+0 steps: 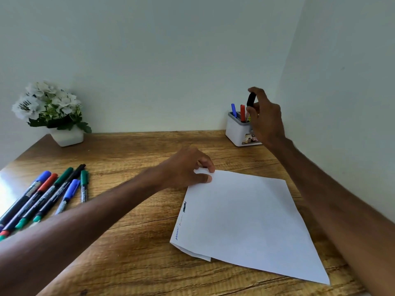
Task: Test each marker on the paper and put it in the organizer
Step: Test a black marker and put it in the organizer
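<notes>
My right hand (265, 118) grips a black marker (251, 99) upright, just above the white organizer (238, 133) at the back right. A blue marker (233, 110) and a red marker (242, 113) stand inside the organizer. A white sheet of paper (245, 221) lies on the table with three short scribbles, blue, faint and black, along its left edge. My left hand (188, 167) rests on the paper's far left corner, thumb and fingertips pressing it down. Several capped markers (47, 195), blue, red, green and black, lie in a row at the left.
A white pot of white flowers (51, 112) stands at the back left corner of the wooden table (139, 242). Walls close the table off behind and on the right, right behind the organizer.
</notes>
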Demonstrator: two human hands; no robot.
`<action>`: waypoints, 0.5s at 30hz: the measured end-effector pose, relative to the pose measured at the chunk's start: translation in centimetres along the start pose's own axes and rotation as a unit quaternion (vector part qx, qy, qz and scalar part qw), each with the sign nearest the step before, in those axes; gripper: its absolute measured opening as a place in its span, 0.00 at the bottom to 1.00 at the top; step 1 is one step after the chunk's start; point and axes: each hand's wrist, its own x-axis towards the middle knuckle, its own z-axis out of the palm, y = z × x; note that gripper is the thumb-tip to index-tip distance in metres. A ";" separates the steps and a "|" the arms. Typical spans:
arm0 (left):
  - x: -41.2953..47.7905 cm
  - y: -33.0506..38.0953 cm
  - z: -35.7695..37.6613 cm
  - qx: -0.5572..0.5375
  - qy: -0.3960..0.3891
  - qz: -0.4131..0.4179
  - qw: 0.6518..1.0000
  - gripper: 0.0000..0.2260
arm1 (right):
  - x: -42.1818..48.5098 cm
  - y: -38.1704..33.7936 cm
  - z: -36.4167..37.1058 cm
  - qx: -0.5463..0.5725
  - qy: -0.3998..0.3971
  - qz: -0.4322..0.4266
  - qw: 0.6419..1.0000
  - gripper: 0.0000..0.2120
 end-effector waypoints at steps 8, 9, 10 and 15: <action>0.1 0.0 -0.1 0.007 -0.007 0.006 1.000 0.12 | -1.5 0.8 0.5 -0.009 -0.042 0.032 0.999 0.21; 0.2 0.0 -0.1 0.008 -0.007 0.008 1.000 0.12 | -1.6 0.8 0.5 -0.010 -0.042 0.038 0.998 0.23; 0.2 0.0 -0.1 0.008 -0.007 0.008 1.000 0.12 | -1.6 0.8 0.3 -0.009 -0.041 0.043 0.998 0.24; 0.1 0.2 0.0 0.014 -0.006 0.010 1.000 0.12 | -3.0 -0.8 -0.9 -0.054 0.015 -0.044 0.997 0.26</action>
